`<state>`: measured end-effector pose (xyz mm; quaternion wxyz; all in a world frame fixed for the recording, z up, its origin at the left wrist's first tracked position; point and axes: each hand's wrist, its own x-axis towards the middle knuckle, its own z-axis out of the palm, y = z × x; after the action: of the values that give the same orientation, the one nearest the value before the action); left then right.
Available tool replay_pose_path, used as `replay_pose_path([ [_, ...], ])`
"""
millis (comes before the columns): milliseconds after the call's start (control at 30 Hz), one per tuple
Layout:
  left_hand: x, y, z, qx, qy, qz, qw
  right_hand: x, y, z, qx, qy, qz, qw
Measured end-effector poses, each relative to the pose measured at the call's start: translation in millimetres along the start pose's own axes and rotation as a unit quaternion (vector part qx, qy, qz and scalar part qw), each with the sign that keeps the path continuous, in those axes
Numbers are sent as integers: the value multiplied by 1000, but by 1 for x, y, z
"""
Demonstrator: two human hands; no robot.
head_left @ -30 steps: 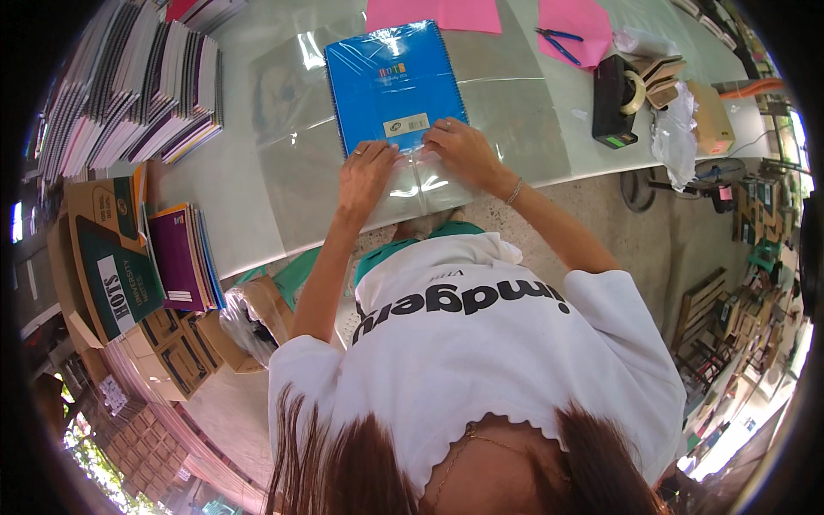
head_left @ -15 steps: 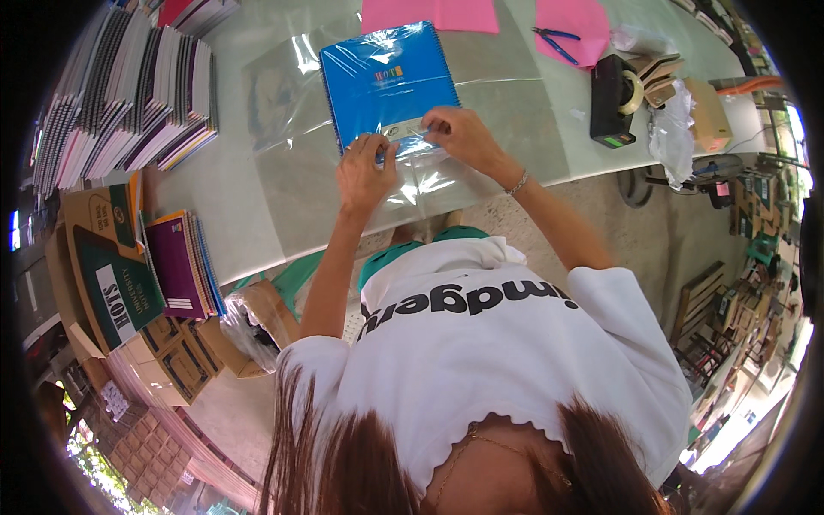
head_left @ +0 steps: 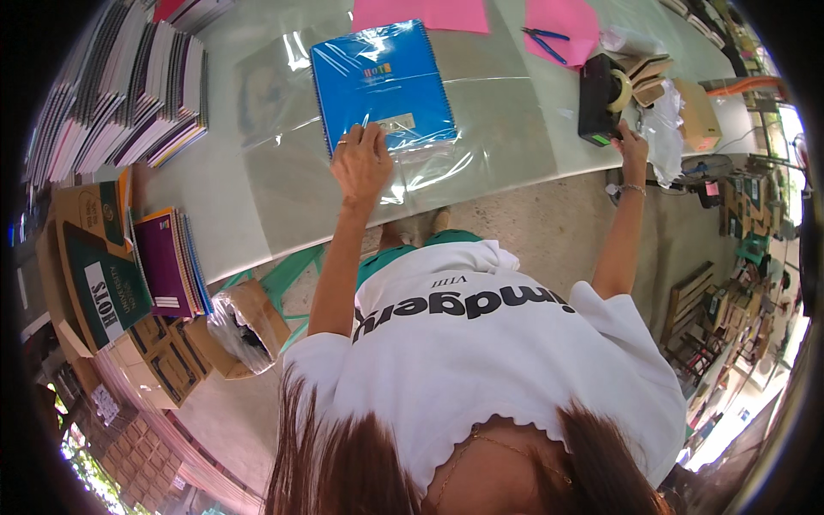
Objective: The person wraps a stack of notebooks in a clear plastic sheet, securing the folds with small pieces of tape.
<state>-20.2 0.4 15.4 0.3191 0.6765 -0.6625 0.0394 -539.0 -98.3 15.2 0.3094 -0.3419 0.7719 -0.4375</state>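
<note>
A blue spiral notebook (head_left: pixel 382 81) lies on a sheet of clear plastic (head_left: pixel 489 112) spread over the table, and glossy plastic covers its near edge. My left hand (head_left: pixel 361 165) presses on the notebook's near left corner, its fingers bent together on the plastic. Out to the right, my right hand (head_left: pixel 632 146) is at the near end of a black tape dispenser (head_left: pixel 596 103) that carries a roll of tape (head_left: pixel 620 90). Its fingertips are pinched together there; whatever they hold is too small to make out.
Stacks of spiral notebooks (head_left: pixel 120 94) fill the table's far left. Blue-handled pliers (head_left: pixel 547 41) lie on a pink sheet (head_left: pixel 566 17) at the back. Crumpled clear plastic (head_left: pixel 665 137) and a small cardboard box (head_left: pixel 697 116) are right of the dispenser. Cartons (head_left: pixel 103 275) stand at the left.
My right hand has left the notebook's near edge and moved right to the tape dispenser. My left hand stays at the notebook's near left corner. The whole view has shifted slightly.
</note>
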Motion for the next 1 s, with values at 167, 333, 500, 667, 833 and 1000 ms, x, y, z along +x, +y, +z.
replay_pose_path([
  [167,3,11,0,17,-21,-35,999,-2,-8,-5,36,-42,48,997],
  [333,0,10,-1,24,-15,-52,998,-50,-2,-2,272,-75,49,958],
  [500,5,18,-1,31,-26,-68,997,-64,33,-12,274,-97,101,951],
  [667,11,13,-17,-27,-110,-197,974,-76,25,4,-303,13,-49,951],
  [833,28,3,-20,-69,-146,-260,952,-140,-57,103,-15,-363,-137,921],
  [1000,42,-10,-11,-10,-105,-254,961,-204,-141,216,-112,-481,-359,792],
])
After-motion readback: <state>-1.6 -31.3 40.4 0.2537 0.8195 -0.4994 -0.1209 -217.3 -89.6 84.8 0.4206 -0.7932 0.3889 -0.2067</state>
